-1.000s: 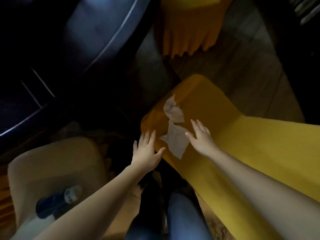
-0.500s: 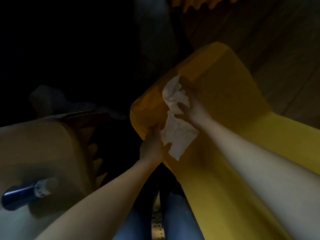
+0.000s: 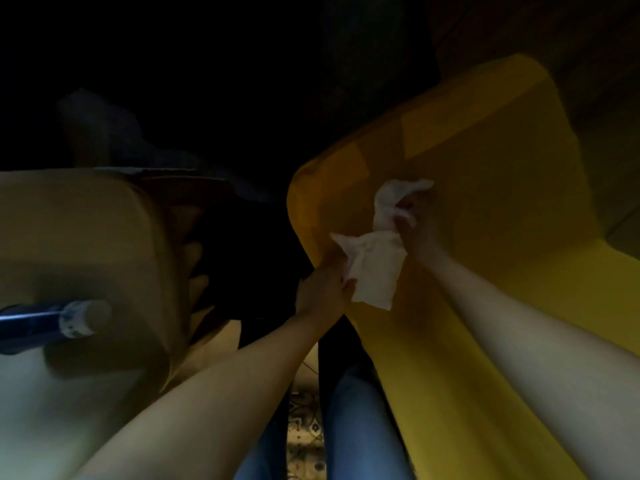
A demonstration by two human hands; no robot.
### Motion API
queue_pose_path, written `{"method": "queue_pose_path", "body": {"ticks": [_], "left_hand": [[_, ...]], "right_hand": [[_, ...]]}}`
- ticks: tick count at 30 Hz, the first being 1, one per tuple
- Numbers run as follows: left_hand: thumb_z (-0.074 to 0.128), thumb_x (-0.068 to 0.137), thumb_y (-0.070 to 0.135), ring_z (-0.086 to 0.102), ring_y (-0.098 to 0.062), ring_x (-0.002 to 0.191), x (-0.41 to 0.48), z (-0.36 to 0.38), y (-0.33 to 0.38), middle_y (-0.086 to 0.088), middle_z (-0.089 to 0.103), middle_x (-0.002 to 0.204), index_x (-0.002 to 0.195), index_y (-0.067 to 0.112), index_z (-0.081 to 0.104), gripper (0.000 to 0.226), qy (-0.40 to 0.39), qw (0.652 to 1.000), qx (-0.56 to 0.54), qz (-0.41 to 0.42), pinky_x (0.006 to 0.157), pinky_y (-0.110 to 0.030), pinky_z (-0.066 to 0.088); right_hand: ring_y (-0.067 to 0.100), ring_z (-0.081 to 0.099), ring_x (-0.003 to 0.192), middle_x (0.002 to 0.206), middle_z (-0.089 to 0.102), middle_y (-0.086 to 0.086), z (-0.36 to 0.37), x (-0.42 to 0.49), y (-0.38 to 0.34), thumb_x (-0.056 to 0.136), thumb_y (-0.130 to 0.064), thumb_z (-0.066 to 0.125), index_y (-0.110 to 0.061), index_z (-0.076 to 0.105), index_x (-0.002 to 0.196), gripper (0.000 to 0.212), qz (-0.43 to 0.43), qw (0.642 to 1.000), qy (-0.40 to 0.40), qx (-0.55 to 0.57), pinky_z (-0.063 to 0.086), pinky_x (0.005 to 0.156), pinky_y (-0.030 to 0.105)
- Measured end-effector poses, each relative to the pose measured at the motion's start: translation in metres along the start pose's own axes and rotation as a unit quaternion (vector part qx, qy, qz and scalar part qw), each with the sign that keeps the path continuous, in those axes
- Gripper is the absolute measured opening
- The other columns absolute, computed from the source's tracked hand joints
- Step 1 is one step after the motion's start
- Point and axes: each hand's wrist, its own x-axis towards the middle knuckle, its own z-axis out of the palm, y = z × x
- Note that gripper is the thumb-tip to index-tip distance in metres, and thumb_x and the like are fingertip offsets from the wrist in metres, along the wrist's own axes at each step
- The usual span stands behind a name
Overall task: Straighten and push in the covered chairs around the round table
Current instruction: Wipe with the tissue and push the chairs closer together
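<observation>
Yellow-covered chair point(image 3: 485, 161): largest item, taken here as the landmark. Its seat fills the right of the view and the cover runs down toward the person; the fabric looks smooth apart from faint fold lines.

Beige-covered chair point(image 3: 86, 237): left of the yellow chair, a dark gap between the two. The round table cannot be made out in the darkness beyond.

Person's legs, blue jeans point(image 3: 356, 427): standing at the near left corner of the yellow chair, over patterned floor.

Blue bottle with pale cap point(image 3: 52, 323): lying on its side on the beige seat, well away from the yellow chair.

White tissue pieces point(image 3: 374, 268): two, on the yellow seat near its left edge.

Right hand point(image 3: 415, 220): closed around the upper, crumpled tissue.

Left hand point(image 3: 322, 292): at the seat's left edge, fingers pinching the corner of the lower tissue.

Handling note: the step appears to be clearing litter before straightening. Best to lift both pieces clear rather than drag them, so the cover stays flat.

Clearance: the gap between the chairs is narrow and occupied by the legs; pushing in likely needs a step back first.
</observation>
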Motion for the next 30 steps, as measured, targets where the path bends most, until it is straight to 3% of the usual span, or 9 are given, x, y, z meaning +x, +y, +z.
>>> {"method": "queue_pose_path", "body": {"ticks": [3,7,13,16,18,21,24,26,30], "left_hand": [[0.055,0.091,0.033,0.059,-0.024,0.106,-0.026,-0.010,-0.029,-0.007,0.060,0.119,0.128,0.016,0.043,0.043,-0.010,0.991,-0.101,-0.090,0.081,-0.034,0.049],[0.059,0.089,0.030,0.055,-0.022,0.115,-0.060,-0.033,-0.088,-0.006,0.057,0.129,0.133,0.016,0.041,0.050,-0.058,0.976,-0.145,-0.153,0.083,-0.024,0.042],[0.059,0.090,0.029,0.060,-0.025,0.101,-0.092,-0.068,-0.158,-0.013,0.062,0.118,0.123,0.010,0.048,0.040,-0.035,0.973,-0.118,-0.197,0.067,-0.024,0.042],[0.059,0.089,0.027,0.058,-0.026,0.108,-0.099,-0.072,-0.175,-0.013,0.060,0.122,0.127,0.008,0.045,0.045,-0.031,0.970,-0.129,-0.202,0.080,-0.026,0.045],[0.058,0.090,0.026,0.056,-0.027,0.112,-0.098,-0.071,-0.184,-0.012,0.058,0.124,0.130,0.006,0.041,0.048,-0.035,0.969,-0.128,-0.208,0.088,-0.031,0.045],[0.059,0.089,0.024,0.056,-0.031,0.111,-0.090,-0.070,-0.196,-0.012,0.059,0.116,0.124,0.004,0.047,0.042,-0.040,0.957,-0.171,-0.233,0.087,-0.034,0.046],[0.063,0.084,0.026,0.057,-0.031,0.104,-0.091,-0.072,-0.207,-0.008,0.058,0.103,0.119,0.008,0.047,0.042,-0.007,0.923,-0.251,-0.293,0.077,-0.032,0.044],[0.062,0.085,0.023,0.057,-0.031,0.108,-0.096,-0.073,-0.215,-0.008,0.059,0.112,0.123,0.012,0.046,0.042,0.029,0.910,-0.293,-0.292,0.090,-0.038,0.046],[0.061,0.088,0.017,0.062,-0.036,0.098,-0.121,-0.095,-0.232,-0.017,0.066,0.102,0.106,0.008,0.059,0.020,0.157,0.888,-0.346,-0.260,0.083,-0.039,0.049]], "right_hand": [[0.030,0.058,0.099,0.110,0.063,0.019,0.011,-0.012,-0.008,0.087,-0.001,0.055,0.000,0.063,0.104,0.018,0.037,0.999,-0.021,-0.008,0.034,0.070,0.024],[0.039,0.055,0.107,0.116,0.060,0.027,0.032,-0.031,-0.039,0.087,0.006,0.054,0.008,0.062,0.108,0.023,0.052,0.992,-0.105,0.044,0.037,0.069,0.017],[0.030,0.054,0.107,0.120,0.053,0.016,0.091,-0.067,-0.098,0.092,-0.011,0.057,-0.005,0.058,0.116,0.026,0.158,0.940,-0.270,0.135,0.044,0.077,0.032],[0.021,0.053,0.101,0.123,0.054,0.012,0.120,-0.081,-0.113,0.091,-0.014,0.057,-0.009,0.055,0.121,0.030,0.161,0.932,-0.285,0.155,0.049,0.076,0.029],[0.023,0.054,0.106,0.123,0.055,0.013,0.135,-0.087,-0.121,0.091,-0.012,0.055,-0.009,0.054,0.122,0.031,0.145,0.937,-0.290,0.131,0.050,0.085,0.037],[0.027,0.053,0.111,0.125,0.054,0.015,0.153,-0.091,-0.131,0.091,-0.006,0.053,-0.008,0.052,0.126,0.035,0.130,0.936,-0.307,0.109,0.046,0.090,0.038],[0.025,0.045,0.125,0.139,0.043,0.007,0.166,-0.094,-0.137,0.093,-0.006,0.053,-0.011,0.041,0.138,0.047,0.134,0.923,-0.346,0.102,0.043,0.084,0.026],[0.026,0.038,0.131,0.145,0.037,0.009,0.175,-0.095,-0.141,0.094,-0.003,0.048,-0.006,0.040,0.137,0.043,0.130,0.916,-0.367,0.100,0.042,0.080,0.016],[0.028,0.043,0.127,0.143,0.041,0.013,0.196,-0.099,-0.154,0.096,-0.016,0.048,-0.014,0.039,0.140,0.045,0.149,0.923,-0.356,0.013,0.039,0.094,0.030]]}}
